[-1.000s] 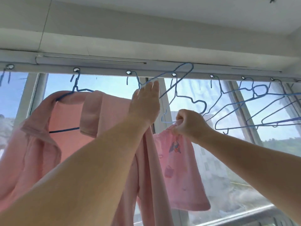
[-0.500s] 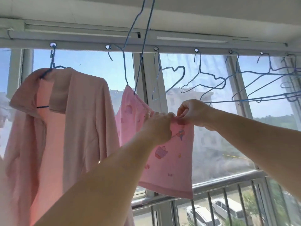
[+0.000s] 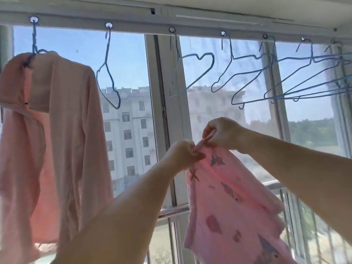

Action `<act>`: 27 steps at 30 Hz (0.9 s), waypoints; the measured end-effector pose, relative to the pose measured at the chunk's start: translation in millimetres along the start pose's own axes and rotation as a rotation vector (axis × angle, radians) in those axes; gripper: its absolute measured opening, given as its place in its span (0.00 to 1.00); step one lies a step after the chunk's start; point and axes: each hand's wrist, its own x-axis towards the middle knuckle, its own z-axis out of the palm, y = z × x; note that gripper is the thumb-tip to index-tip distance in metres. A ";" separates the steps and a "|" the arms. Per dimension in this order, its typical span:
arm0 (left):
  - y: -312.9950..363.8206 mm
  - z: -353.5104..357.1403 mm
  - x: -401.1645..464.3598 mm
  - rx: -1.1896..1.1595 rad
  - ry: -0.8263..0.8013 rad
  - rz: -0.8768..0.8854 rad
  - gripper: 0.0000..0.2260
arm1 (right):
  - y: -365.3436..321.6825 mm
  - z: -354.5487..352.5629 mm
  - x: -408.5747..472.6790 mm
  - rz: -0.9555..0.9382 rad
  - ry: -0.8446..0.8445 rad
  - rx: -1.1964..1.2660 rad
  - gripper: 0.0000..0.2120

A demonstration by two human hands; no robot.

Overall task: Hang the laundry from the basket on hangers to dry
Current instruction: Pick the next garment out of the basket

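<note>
A small pink printed garment hangs from both my hands in front of the window. My left hand grips its top edge, and my right hand pinches the same edge just to the right. No hanger is in it. Above, several empty blue wire hangers hang from rings on the overhead rail; the nearest are one hanger to the left and another hanger above my hands. A large pink shirt hangs on a hanger at the far left. The basket is out of view.
More blue hangers crowd the rail to the right. The window frame post stands behind my left hand. A metal railing with vertical bars runs along the lower window.
The small garment came away from the raised hanger and moved down and right with my hands. The view tilted down, and the hanger it was near now hangs empty on the rail.
</note>
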 end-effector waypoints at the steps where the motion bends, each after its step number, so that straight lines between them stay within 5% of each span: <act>1: -1.6 5.6 -3.0 -0.088 -0.031 -0.030 0.11 | 4.0 0.8 -2.2 0.008 -0.022 0.012 0.10; 10: -30.6 89.6 -50.2 -0.561 -0.233 -0.162 0.11 | 53.7 21.0 -42.9 0.130 -0.247 0.051 0.10; 14: -48.3 132.3 -78.8 -0.430 -0.338 -0.151 0.02 | 78.9 28.3 -67.1 0.218 -0.298 0.151 0.12; 22: -102.0 197.0 -137.7 -0.057 -0.495 -0.153 0.14 | 144.1 60.2 -137.6 0.416 -0.297 0.149 0.09; 27: -120.3 219.3 -161.2 -0.017 -0.549 -0.205 0.07 | 192.0 81.8 -189.5 0.577 -0.341 0.118 0.13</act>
